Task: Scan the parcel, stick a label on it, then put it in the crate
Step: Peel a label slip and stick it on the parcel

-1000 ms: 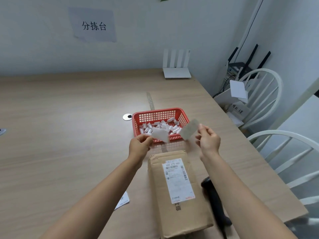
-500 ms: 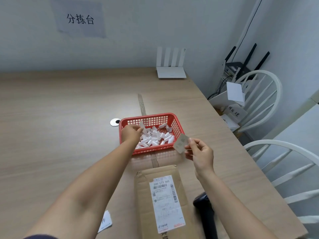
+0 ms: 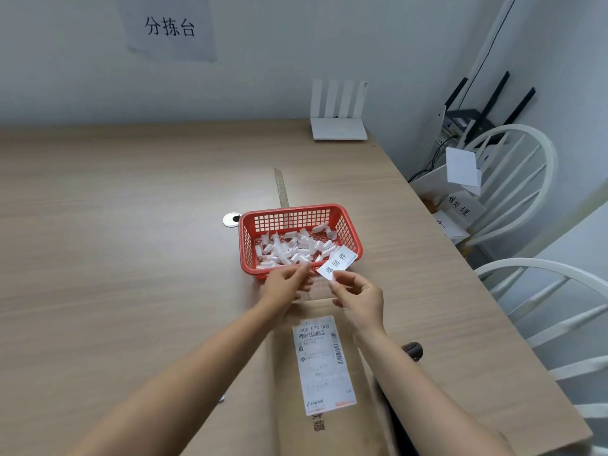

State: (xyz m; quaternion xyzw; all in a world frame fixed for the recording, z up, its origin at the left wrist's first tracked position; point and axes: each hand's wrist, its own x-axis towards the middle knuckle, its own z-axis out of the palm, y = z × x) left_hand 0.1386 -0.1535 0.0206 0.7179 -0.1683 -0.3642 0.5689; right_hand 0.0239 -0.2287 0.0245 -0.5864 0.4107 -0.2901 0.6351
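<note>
A brown cardboard parcel [image 3: 362, 419] lies flat on the wooden table [image 3: 131, 258] near me, with a white shipping slip [image 3: 324, 363] on its top. My right hand [image 3: 360, 297] pinches a small white label [image 3: 337, 263] with black characters, held just above the parcel's far end. My left hand [image 3: 288, 284] is beside it, fingers loosely curled, reaching toward the label's left corner with nothing in it. A red plastic basket [image 3: 352, 232] of white paper backings sits just beyond both hands. A black scanner [image 3: 413, 350] lies to the right of the parcel, partly hidden by my right forearm.
A white router [image 3: 339, 128] stands at the table's far edge by the wall. A round metal cable grommet [image 3: 232, 219] sits left of the basket. White chairs [image 3: 526, 199] and a box of papers stand past the table's right edge.
My left hand dropped the white backing into the red basket and came back beside the right hand. The right hand turned the label so its printed face shows.
</note>
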